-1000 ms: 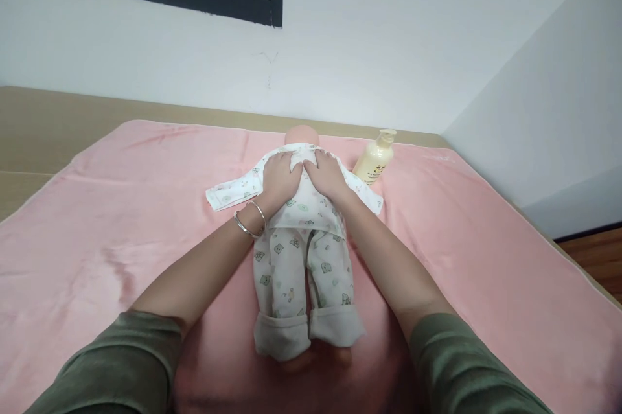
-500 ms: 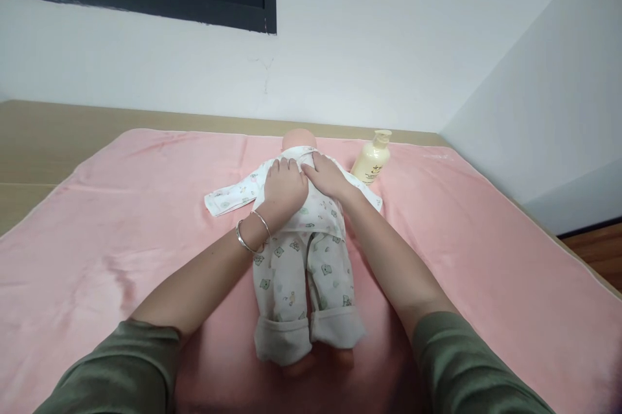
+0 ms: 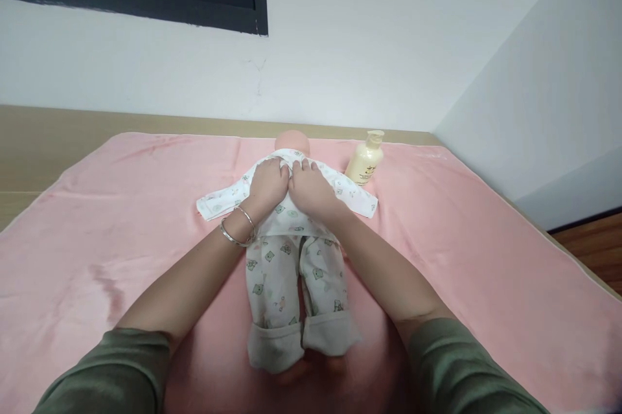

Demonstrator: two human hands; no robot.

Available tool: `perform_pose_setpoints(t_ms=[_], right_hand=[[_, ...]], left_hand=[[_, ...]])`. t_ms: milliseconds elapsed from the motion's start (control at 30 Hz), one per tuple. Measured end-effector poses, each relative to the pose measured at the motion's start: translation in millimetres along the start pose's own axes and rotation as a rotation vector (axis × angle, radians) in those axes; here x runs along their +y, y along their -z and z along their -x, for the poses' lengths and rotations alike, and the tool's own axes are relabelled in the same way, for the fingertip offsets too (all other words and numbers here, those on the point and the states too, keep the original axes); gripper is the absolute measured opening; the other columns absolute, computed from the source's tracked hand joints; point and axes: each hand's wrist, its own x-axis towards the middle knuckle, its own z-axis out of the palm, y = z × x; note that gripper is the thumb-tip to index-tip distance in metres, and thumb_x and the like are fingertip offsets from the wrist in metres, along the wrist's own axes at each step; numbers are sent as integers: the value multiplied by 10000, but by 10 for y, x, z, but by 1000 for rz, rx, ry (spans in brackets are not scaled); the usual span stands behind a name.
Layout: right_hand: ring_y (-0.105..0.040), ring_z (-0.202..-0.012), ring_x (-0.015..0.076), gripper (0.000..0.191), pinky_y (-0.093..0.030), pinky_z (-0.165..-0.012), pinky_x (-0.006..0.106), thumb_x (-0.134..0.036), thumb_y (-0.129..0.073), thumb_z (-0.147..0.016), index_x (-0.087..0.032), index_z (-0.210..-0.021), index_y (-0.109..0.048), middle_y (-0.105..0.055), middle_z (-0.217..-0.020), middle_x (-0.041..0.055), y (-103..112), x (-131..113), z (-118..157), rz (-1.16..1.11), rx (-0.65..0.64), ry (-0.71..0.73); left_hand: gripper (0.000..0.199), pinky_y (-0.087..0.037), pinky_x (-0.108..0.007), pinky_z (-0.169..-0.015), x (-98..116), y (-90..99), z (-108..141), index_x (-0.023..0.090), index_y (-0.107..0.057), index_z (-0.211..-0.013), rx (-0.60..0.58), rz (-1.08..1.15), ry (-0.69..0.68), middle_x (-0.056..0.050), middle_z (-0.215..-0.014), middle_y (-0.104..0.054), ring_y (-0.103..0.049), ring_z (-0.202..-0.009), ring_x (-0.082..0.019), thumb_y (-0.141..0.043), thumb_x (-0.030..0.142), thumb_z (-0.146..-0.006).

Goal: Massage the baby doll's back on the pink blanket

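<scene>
A baby doll [image 3: 292,142] in a white printed top [image 3: 299,227] and matching trousers [image 3: 321,271] lies stretched out, its bare head away from me and its feet toward me. My left hand [image 3: 268,186], with silver bangles at the wrist, rests on the upper left of the doll's torso. Beside it, my right hand [image 3: 311,188] lies on the upper right, fingers slightly apart. Both palms press on the cloth, thumbs side by side near the middle. Neither hand grasps anything. The doll's sleeves spread out to both sides, and its face does not show.
Pink cloth [image 3: 160,207] covers most of the pale wooden surface [image 3: 43,135]. A cream pump bottle [image 3: 365,161] stands by the doll's right-hand sleeve. Behind are a white wall [image 3: 350,45] and a dark window frame [image 3: 243,12]; another wall rises at the right.
My right hand has turned its fingers forward and moved beside the left. The left hand has shifted slightly left on the torso, its thumb now along the right thumb. The view has shifted a little.
</scene>
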Motion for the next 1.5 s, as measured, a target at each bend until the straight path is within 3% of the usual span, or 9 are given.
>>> perform_pose_setpoints(t_ms=[167,267,433,600,733,967,1133,1333,1500], right_hand=[[-539,-1325,361,528,-387,-1152,481,-360,-310,-1039,-23,-1379,-532,-573,-1467,243,70,342,-227,-88,-28,-176],[-534,-1336,350,549,-372,-1159,460,-376,-312,-1040,-19,-1408,-510,-575,-1475,233,61,404,-270,-108,-39,-168],[-477,-1397,385,597,-338,-1180,503,-357,-285,-1056,33,-1484,-426,-521,-1520,261,64,134,-102,35,-30,-178],[-531,-1335,388,524,-433,-1088,520,-247,-351,-1016,10,-1460,-460,-580,-1427,306,78,-151,79,157,-27,-137],[-610,-1203,354,437,-472,-1034,473,-255,-299,-1038,-63,-1302,-590,-665,-1305,254,100,-35,6,79,-36,-113],[-504,-1380,361,574,-366,-1162,460,-418,-337,-1043,-17,-1416,-505,-542,-1509,245,58,322,-249,-101,-28,-182],[-519,-1368,365,582,-363,-1158,478,-414,-314,-1061,1,-1422,-505,-556,-1498,253,68,190,-153,-17,-20,-179],[-516,-1385,361,497,-374,-1169,466,-220,-373,-1028,26,-1440,-502,-565,-1468,293,50,-119,61,181,22,-106],[-561,-1327,320,453,-425,-1127,432,-304,-344,-1045,-81,-1343,-602,-624,-1429,210,57,122,-70,-17,31,-63]], left_hand=[[449,-399,-539,-1155,261,-127,257,-5,-604,-1266,85,-154,-111,-291,-1383,-623,-548,-1356,-391,-320,165,-963],[461,-365,-549,-1193,290,-177,292,36,-567,-1347,107,-88,-104,-255,-1470,-579,-498,-1423,-378,-342,172,-968],[433,-456,-479,-1114,41,-79,57,82,-646,-1206,31,65,-8,-213,-1279,-696,-618,-1260,-330,-304,187,-963],[404,-496,-422,-1047,-154,-24,-85,149,-685,-1103,3,184,53,-155,-1228,-725,-646,-1177,-295,-326,278,-971],[405,-498,-434,-1015,-48,-11,-24,123,-686,-1074,-5,26,-2,-177,-1136,-733,-659,-1106,-307,-308,231,-975],[331,-460,-438,-1080,238,53,178,98,-690,-1008,2,-162,-169,-208,-1096,-702,-631,-1153,-325,-370,95,-923],[369,-492,-455,-1042,105,67,55,87,-675,-1072,-75,-10,-12,-217,-1162,-708,-641,-1146,-334,-339,169,-944],[407,-501,-437,-1023,-128,-101,-90,142,-692,-1071,-6,150,79,-171,-1173,-738,-664,-1115,-312,-335,292,-946],[436,-482,-442,-1065,-146,-190,-70,138,-697,-1139,53,144,64,-166,-1199,-742,-660,-1159,-313,-349,317,-946]])
